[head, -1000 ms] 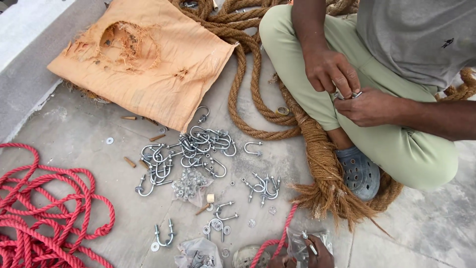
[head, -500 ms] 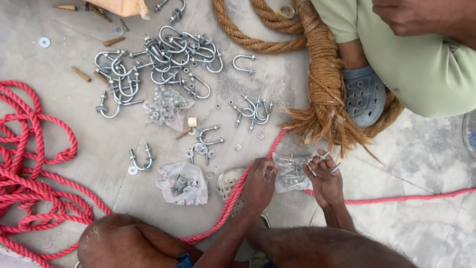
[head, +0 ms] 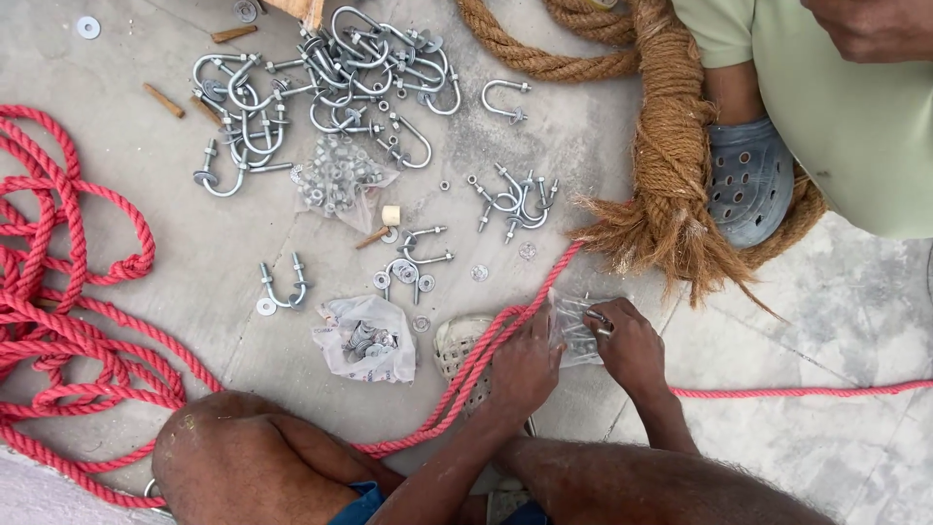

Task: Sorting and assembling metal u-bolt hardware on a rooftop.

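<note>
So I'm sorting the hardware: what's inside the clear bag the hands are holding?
The clear bag shows small grey metal pieces. The right hand and left hand cover its edges, so their kind and number can't be told.

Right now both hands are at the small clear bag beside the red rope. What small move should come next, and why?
Probably draw one small metal piece out of the clear plastic bag. The right hand has its fingers at the bag's open top on something metallic, while the left hand presses the bag's edge down across the red rope, steadying it. What exactly is pinched is too small to tell.
</note>
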